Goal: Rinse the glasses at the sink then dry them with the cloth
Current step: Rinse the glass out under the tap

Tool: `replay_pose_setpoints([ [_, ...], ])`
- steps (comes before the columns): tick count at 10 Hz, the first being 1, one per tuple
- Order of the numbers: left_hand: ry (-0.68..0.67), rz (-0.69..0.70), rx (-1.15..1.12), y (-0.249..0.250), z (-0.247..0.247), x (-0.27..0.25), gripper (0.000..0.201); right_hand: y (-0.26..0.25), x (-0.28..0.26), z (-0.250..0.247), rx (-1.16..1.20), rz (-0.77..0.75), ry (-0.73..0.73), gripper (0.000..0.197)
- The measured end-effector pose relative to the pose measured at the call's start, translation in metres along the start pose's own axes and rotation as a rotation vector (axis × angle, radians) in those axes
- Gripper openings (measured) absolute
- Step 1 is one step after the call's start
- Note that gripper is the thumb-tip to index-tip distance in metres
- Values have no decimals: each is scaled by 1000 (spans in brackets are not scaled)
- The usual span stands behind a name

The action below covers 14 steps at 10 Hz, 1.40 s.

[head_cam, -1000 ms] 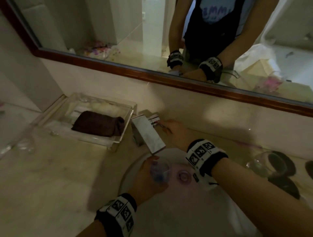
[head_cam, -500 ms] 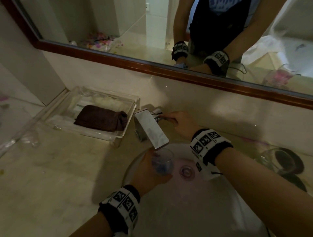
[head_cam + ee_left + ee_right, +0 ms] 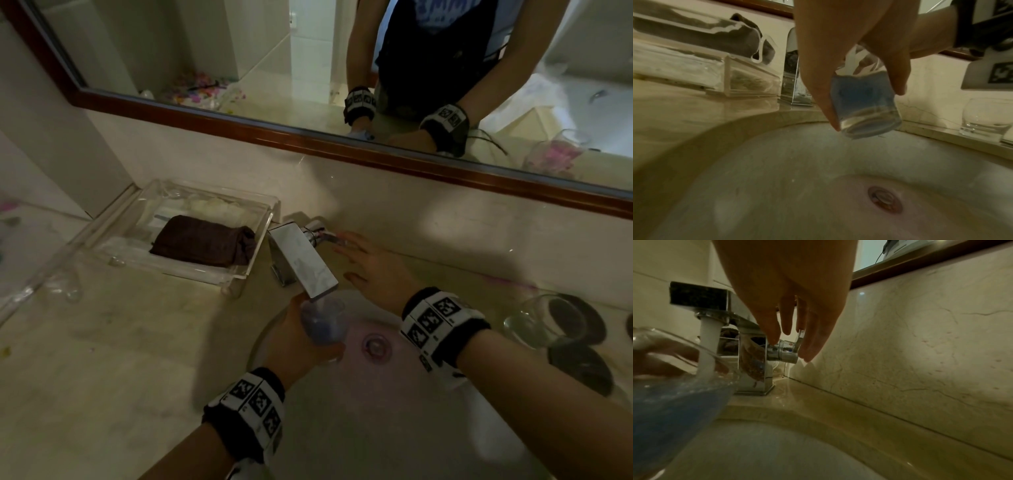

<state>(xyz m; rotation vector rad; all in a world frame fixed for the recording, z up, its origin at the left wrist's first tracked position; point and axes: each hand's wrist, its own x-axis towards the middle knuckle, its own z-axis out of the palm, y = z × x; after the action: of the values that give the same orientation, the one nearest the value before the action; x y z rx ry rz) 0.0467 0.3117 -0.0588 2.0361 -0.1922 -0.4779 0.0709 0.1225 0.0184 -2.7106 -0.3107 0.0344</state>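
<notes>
My left hand [image 3: 301,339] grips a small clear glass [image 3: 323,323] under the square chrome tap spout [image 3: 303,260], over the sink basin [image 3: 342,428]. Water streams from the spout [image 3: 708,344] into the glass [image 3: 674,386], which holds bluish water [image 3: 863,97]. My right hand [image 3: 370,270] is beside the tap with straight fingers; its fingertips [image 3: 807,352] touch the chrome side lever [image 3: 789,350]. A second clear glass [image 3: 534,322] stands on the counter right of the basin [image 3: 986,118]. The dark brown cloth [image 3: 205,245] lies folded in a clear tray [image 3: 239,274] left of the tap.
A wood-framed mirror [image 3: 342,144] runs along the wall behind the counter. Dark round coasters [image 3: 579,370] lie at the right near the second glass. The drain [image 3: 376,346] sits mid-basin. Another clear item [image 3: 68,291] rests at the counter's left edge.
The right hand's fingers have straightened on the tap lever, and water now runs into the glass. The left hand has brought the glass up under the spout.
</notes>
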Motion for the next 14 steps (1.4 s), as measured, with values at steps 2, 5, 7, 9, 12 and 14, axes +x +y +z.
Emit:
replay_pose_setpoints([
  [2,14,-43,-7,2,2,0,75,7,0,0,60,15,-35,59],
  [5,-156,-88,-254,9,-1,-3,36,7,5,-3,81,45,-60,52],
  [7,14,-240,-41,0,7,-1,62,4,4,-7,69,86,-62,44],
  [9,-37,-475,-278,15,15,13,54,1,2,-11,79,105,-81,40],
  [12,-267,-746,-696,12,7,23,21,4,3,-9,101,88,-65,38],
  [14,-275,-856,-843,12,11,27,43,4,2,-9,114,88,-47,36],
])
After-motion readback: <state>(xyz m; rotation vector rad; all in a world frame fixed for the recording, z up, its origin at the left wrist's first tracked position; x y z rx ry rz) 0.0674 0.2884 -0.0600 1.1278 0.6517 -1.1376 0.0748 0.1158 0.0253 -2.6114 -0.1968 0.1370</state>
